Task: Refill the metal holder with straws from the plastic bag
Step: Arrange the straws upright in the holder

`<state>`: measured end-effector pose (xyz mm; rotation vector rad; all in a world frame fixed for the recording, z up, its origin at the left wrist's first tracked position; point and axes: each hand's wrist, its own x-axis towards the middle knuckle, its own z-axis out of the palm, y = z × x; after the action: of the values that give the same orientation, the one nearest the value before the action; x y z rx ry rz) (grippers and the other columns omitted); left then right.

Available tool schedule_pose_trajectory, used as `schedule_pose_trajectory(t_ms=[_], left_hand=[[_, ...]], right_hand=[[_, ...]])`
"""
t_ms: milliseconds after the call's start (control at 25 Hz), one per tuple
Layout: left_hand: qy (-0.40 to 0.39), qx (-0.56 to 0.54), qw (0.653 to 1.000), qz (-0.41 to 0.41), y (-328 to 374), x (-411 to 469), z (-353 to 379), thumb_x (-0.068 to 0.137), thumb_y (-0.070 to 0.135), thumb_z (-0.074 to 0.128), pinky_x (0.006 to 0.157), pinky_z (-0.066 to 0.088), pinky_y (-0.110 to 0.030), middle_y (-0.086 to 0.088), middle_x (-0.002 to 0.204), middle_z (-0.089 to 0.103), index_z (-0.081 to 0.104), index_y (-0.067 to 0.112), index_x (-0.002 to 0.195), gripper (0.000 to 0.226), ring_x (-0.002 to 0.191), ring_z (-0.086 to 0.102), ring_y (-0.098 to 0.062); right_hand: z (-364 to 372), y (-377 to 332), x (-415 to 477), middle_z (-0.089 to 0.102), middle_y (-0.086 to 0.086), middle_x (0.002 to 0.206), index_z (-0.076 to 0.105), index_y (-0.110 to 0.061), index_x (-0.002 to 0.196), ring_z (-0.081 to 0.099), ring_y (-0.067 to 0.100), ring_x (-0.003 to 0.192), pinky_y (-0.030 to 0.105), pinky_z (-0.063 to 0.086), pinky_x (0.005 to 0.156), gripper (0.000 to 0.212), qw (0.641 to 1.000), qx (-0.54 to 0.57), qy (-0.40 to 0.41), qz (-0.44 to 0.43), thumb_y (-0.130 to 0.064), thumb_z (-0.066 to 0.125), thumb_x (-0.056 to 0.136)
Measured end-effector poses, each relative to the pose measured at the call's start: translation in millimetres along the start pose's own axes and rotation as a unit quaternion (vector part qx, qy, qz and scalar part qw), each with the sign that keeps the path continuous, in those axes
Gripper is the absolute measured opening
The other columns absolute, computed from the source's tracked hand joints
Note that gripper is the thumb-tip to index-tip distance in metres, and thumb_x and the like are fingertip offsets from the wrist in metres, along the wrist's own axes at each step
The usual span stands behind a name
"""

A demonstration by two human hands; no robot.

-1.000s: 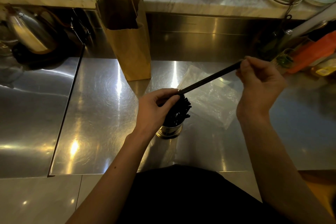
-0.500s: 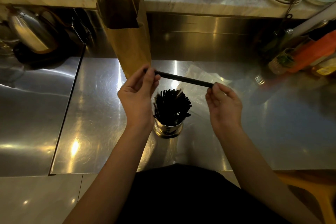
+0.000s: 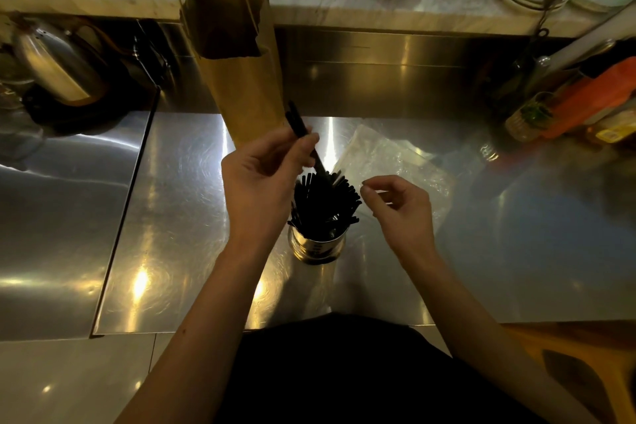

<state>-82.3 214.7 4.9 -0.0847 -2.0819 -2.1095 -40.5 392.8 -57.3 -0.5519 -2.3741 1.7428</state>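
Left hand (image 3: pixel 261 179) grip pinching straw (image 3: pixel 298 121), lower end lost in metal holder (image 3: pixel 316 248)

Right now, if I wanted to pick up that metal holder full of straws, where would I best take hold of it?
Probably the bare lower wall of the metal holder, grip coming in level from the near side. It stands upright and round, black straws fan over its rim and block the top, and the left hand holds one straw above its left.
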Motion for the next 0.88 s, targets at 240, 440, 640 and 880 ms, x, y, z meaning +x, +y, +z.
schedule_pose_trajectory(t_ms=[240, 440, 640, 880], left_hand=[[-0.085, 0.139, 0.984, -0.069, -33, -11, -8, 0.085, 0.018, 0.07, 0.067, 0.05, -0.023, 0.009, 0.089, 0.074, 0.074, 0.025, 0.096, 0.013, 0.083, 0.068, -0.013], [-0.118, 0.295, 0.945, -0.082, -62, -16, -12, 0.083, 0.023, 0.073, 0.072, 0.037, -0.003, 0.007, 0.101, 0.057, 0.074, 0.019, 0.103, 0.021, 0.088, 0.05, -0.001], [-0.136, 0.398, 0.907, -0.01, -70, -8, 0, 0.086, 0.027, 0.071, 0.075, 0.03, -0.008, 0.002, 0.106, 0.046, 0.074, 0.016, 0.105, 0.023, 0.099, 0.034, -0.005], [-0.148, 0.393, 0.908, 0.0, -74, -16, -2, 0.085, 0.029, 0.071, 0.087, 0.035, -0.012, 0.0, 0.115, 0.049, 0.065, 0.021, 0.122, 0.038, 0.103, 0.033, -0.004]], right_hand=[[5, 13, -3, 0.067, -0.01, 0.099, 0.067, -0.022, 0.113, 0.064, 0.0, 0.08, 0.014, 0.054, 0.068, 0.029, 0.989, -0.118, -0.085, -0.03, -0.026, 0.073, 0.085], [14, 7, 1, 0.07, -0.01, 0.081, 0.072, -0.017, 0.093, 0.067, 0.004, 0.074, 0.022, 0.057, 0.07, 0.005, 0.986, -0.143, -0.056, -0.065, -0.016, 0.069, 0.088], [10, -6, 12, 0.073, -0.001, 0.091, 0.073, -0.013, 0.1, 0.067, 0.012, 0.081, 0.031, 0.058, 0.079, 0.012, 0.973, -0.195, -0.029, -0.119, -0.014, 0.065, 0.091], [9, -4, 12, 0.073, 0.002, 0.099, 0.073, -0.013, 0.106, 0.067, 0.014, 0.087, 0.029, 0.056, 0.087, 0.018, 0.966, -0.213, -0.066, -0.128, -0.009, 0.063, 0.092]])
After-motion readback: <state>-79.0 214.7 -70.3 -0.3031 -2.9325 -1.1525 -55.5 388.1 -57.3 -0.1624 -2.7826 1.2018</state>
